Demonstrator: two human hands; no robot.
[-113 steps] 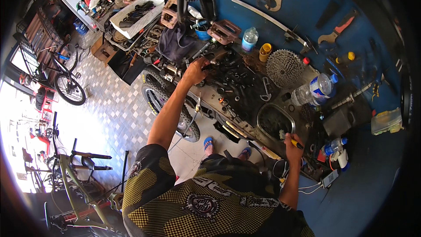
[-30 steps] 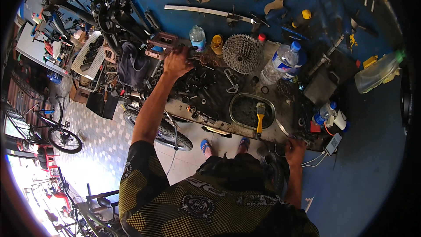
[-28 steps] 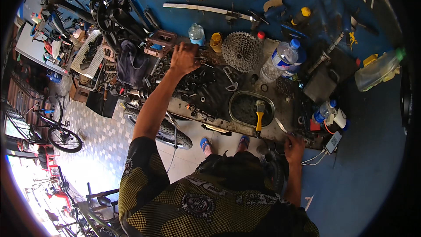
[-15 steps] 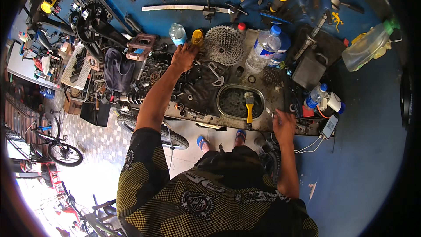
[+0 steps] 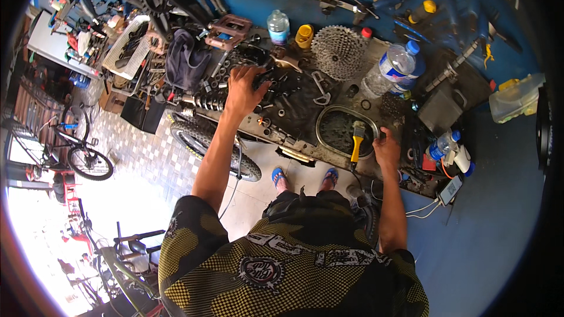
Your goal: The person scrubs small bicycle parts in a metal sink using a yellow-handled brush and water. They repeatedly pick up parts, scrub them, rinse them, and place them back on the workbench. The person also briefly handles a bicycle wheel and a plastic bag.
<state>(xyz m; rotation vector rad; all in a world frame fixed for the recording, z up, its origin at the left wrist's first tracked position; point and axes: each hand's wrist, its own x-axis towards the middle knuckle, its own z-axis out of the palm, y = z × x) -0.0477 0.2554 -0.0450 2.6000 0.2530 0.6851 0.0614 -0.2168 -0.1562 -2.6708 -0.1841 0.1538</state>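
Blue wall (image 5: 505, 211) behind a cluttered workbench (image 5: 305, 141). Left of the workbench, checkered tile floor (image 5: 147, 158) in bright daylight, with parked bicycles (image 5: 82, 152).

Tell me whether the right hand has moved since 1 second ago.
Yes. The right hand has gone from the bench edge up to the oval tray's rim, beside the yellow brush.
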